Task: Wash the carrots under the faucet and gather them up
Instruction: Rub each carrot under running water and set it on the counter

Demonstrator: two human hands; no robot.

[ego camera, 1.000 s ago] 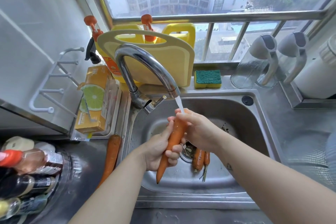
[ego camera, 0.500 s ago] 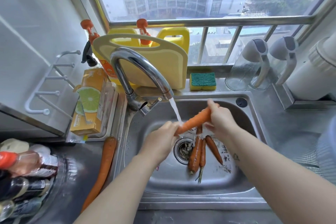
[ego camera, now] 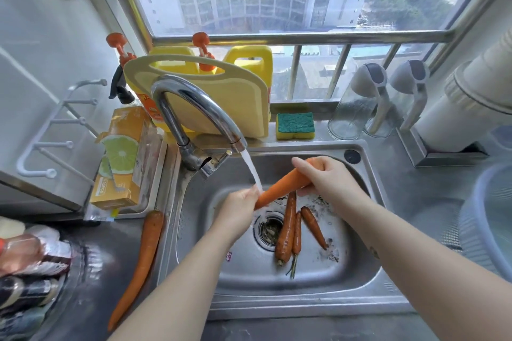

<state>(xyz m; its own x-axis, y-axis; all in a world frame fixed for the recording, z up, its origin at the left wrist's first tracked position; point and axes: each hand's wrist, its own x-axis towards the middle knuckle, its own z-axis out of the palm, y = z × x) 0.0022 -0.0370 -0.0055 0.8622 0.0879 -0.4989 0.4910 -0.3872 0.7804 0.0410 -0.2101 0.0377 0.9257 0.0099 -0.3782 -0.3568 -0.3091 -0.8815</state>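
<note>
I hold one carrot (ego camera: 282, 185) slanted across the steel sink (ego camera: 357, 266), under the water running from the chrome faucet (ego camera: 194, 108). My left hand (ego camera: 240, 209) grips its thin lower end. My right hand (ego camera: 328, 178) grips its thick upper end. Three smaller dirty carrots (ego camera: 288, 225) lie on the sink floor beside the drain (ego camera: 268, 230). A long carrot (ego camera: 142, 260) lies on the wet counter left of the sink.
A yellow cutting board (ego camera: 221, 94) and yellow bottles stand behind the faucet, a sponge (ego camera: 295, 126) to their right. An orange box (ego camera: 122, 158) sits on a tray at left. Bottles crowd the lower left. Glass jugs (ego camera: 357, 108) and a colander (ego camera: 490, 219) are at right.
The carrot went from nearly upright in both hands to slanted across the sink; my right hand slid up to its thick end, uncovering the carrots lying below.
</note>
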